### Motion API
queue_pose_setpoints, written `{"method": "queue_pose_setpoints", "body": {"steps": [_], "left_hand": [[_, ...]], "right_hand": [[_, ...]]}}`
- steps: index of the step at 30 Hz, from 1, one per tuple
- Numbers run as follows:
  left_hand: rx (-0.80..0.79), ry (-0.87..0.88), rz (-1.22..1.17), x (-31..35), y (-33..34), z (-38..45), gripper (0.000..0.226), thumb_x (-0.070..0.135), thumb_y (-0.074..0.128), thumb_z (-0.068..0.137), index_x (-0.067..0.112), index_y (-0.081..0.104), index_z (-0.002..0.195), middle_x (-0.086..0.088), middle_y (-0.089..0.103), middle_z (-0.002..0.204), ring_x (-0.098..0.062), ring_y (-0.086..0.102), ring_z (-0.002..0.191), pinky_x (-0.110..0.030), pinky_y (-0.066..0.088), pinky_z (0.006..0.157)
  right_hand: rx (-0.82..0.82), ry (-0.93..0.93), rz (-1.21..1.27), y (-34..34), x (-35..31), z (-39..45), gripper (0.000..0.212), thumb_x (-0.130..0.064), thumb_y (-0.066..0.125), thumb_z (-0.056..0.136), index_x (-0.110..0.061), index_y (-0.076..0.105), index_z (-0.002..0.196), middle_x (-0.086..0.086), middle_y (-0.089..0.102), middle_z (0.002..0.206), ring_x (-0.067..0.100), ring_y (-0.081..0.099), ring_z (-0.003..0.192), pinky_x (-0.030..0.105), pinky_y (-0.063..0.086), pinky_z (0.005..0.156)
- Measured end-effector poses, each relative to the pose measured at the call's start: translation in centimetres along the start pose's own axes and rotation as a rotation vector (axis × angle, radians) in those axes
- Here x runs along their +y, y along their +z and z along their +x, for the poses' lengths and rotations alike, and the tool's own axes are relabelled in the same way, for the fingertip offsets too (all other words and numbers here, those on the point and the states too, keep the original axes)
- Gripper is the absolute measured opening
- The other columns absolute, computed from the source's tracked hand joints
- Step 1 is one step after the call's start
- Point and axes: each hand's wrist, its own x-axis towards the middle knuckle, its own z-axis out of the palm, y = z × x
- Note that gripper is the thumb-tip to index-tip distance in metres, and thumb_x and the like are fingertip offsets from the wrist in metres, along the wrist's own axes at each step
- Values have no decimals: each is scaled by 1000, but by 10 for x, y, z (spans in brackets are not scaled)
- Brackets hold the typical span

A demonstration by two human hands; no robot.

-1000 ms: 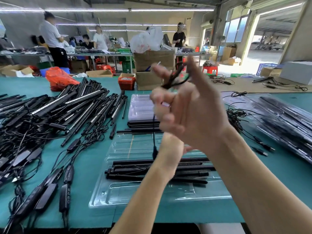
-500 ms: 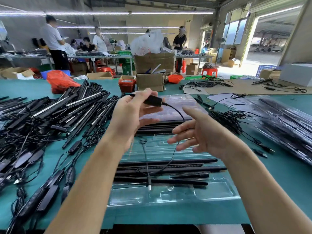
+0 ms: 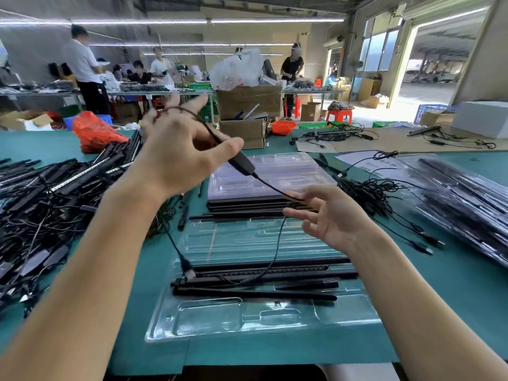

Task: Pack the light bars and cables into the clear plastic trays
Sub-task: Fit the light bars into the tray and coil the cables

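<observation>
Nearest on the green table [image 3: 428, 312], a clear tray [image 3: 247, 320] holds black light bars [image 3: 261, 273]. Above it, the left hand [image 3: 178, 152] grips a cable [image 3: 242, 163]; the right hand [image 3: 330, 215] stays loosely spread, cable draped across its fingers. Far: cardboard boxes [image 3: 247, 103], workers. No legible writing.

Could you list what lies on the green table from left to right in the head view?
Pile of loose light bars → open clear tray with light bars → tangle of cables → packed trays.
</observation>
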Motion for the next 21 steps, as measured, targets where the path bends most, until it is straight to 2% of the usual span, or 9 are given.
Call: {"method": "queue_pose_setpoints", "body": {"steps": [2, 4, 7, 9, 12, 14, 16, 19, 21], "left_hand": [[24, 169, -23, 0, -4, 4, 13, 54, 60, 82, 49, 72, 88, 16, 25, 161, -5, -3, 152, -53, -19, 116], [26, 269, -126, -5, -2, -1, 16, 47, 62, 84, 45, 72, 97, 17, 28, 160, -3, -3, 152, -54, -20, 116], [-77, 175, -215, -16, 15, -23, 30, 57, 59, 83, 36, 77, 95, 20, 47, 148, 3, 25, 146, -53, -15, 119], [-180, 57, -229, -29, 32, -44, 38, 63, 58, 81, 32, 77, 85, 25, 59, 133, 10, 42, 133, -51, -7, 121], [-303, -61, -191, -46, 54, -72, 51, 73, 54, 78, 29, 75, 65, 21, 74, 98, 0, 62, 109, -42, 19, 119], [-370, -152, -129, -52, 65, -85, 65, 79, 52, 79, 20, 67, 54, 13, 67, 61, -9, 63, 66, -30, 49, 80], [-353, -178, 17, -53, 75, -93, 62, 69, 62, 82, 15, 55, 52, 9, 50, 45, -9, 46, 46, -26, 39, 52], [-361, -139, 3, -49, 91, -102, 28, 59, 71, 81, 34, 59, 81, 16, 58, 75, -2, 54, 73, -23, 46, 67], [-445, -88, -51, -45, 101, -104, 44, 57, 69, 84, 50, 51, 124, 24, 46, 108, 3, 42, 107, -23, 42, 96]], "right_hand": [[-43, -36, -28, 0, 1, 3, 9, -8, 60, 88, -12, 57, 96, 3, 78, 100, 23, 74, 85, 22, 48, 48], [-19, -93, -82, -1, 5, 6, 11, -18, 66, 89, -13, 61, 97, 5, 77, 102, 18, 70, 81, 23, 50, 53], [120, -200, -219, -6, 13, 11, 28, -43, 67, 89, -15, 66, 89, 6, 78, 96, 17, 68, 80, 32, 49, 65], [178, -251, -184, -10, 16, 11, 43, -56, 61, 88, -17, 64, 68, 9, 78, 90, 18, 67, 76, 34, 45, 68], [205, -223, -17, -14, 18, 11, 44, -51, 64, 87, -20, 53, 59, 12, 76, 81, 17, 65, 64, 30, 41, 60], [236, -180, 55, -13, 19, 12, 22, -34, 70, 88, -17, 61, 76, 8, 72, 70, 14, 60, 55, 26, 39, 52], [223, -143, 131, -11, 20, 14, 10, -15, 67, 89, -13, 62, 80, 5, 69, 64, 13, 57, 50, 23, 38, 44], [159, -138, 156, -8, 20, 13, 15, -5, 53, 94, -13, 52, 81, 10, 75, 78, 14, 56, 48, 20, 37, 40], [95, -147, 130, -6, 19, 12, 16, -7, 48, 96, -15, 47, 83, 12, 77, 94, 15, 59, 49, 20, 38, 41]]}}
